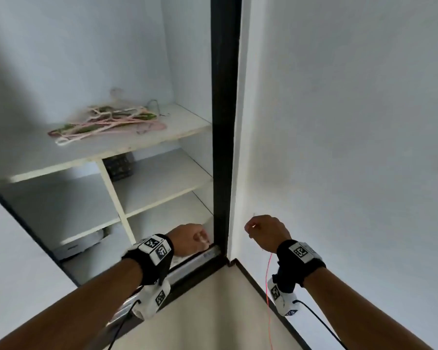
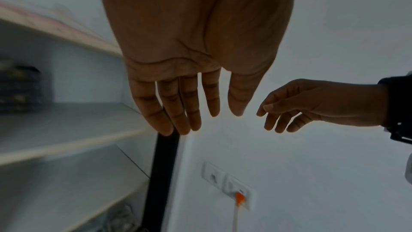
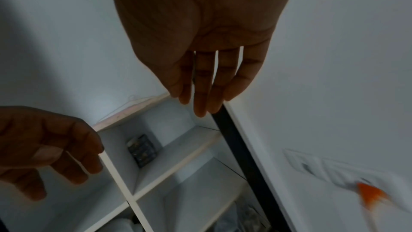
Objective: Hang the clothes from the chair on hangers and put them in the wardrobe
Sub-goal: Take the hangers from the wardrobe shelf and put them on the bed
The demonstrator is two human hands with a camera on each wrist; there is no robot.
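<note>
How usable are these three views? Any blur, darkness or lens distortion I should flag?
Head view: evenly lit, slightly soft; the hangers on the shelf are smeared, and wide-angle bending tilts the wardrobe frame. Left wrist view: dim, the left hand backlit against the white wall, shelves blurred. Right wrist view: darkest; the right hand is nearly silhouetted and the orange plug streaks with motion blur.

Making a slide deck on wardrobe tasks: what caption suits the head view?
Both empty hands, left hand and right hand, raised before the open wardrobe, with hangers piled on its shelf.
</note>
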